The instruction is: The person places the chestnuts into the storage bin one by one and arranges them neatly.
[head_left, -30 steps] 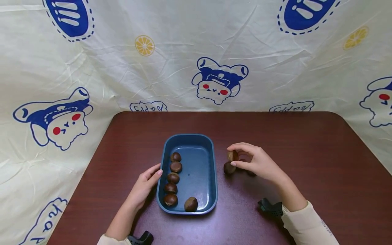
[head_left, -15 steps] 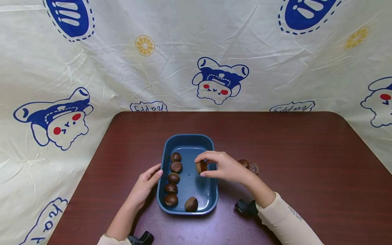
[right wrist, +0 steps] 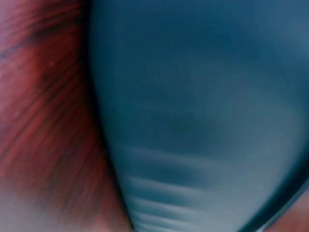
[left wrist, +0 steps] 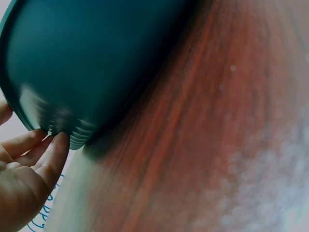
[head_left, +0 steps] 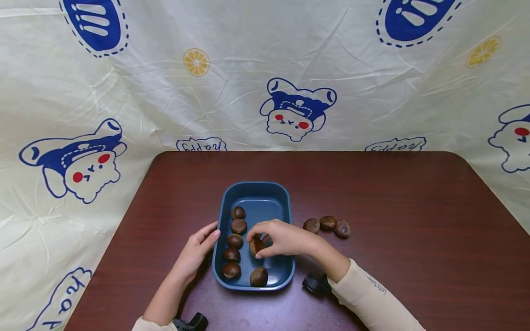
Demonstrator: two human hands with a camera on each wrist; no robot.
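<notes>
A blue tray (head_left: pixel 255 183) stands on the table with a column of several brown chestnuts (head_left: pixel 238 225) along its left side and one chestnut (head_left: pixel 258 277) near its front end. Inside it, just behind that front chestnut, my right hand (head_left: pixel 285 238) pinches another chestnut (head_left: pixel 256 246) between thumb and fingers. My left hand (head_left: pixel 198 248) rests its fingertips against the tray's left wall. From the left wrist, those fingers (left wrist: pixel 59 145) lie fairly straight on the tray's outer side (left wrist: pixel 87 63). The right wrist view has only the tray's outside (right wrist: pixel 183 111) and table, blurred.
Three more chestnuts (head_left: pixel 328 223) lie close together on the brown table (head_left: pixel 397 197), right of the tray. A printed white cloth (head_left: pixel 232 105) hangs behind the table's far edge. Dark wrist devices (head_left: pixel 316 283) sit at both cuffs.
My right hand has carried a chestnut leftward from the group on the table into the tray, then toward the tray's front. The left hand and tray have stayed in place.
</notes>
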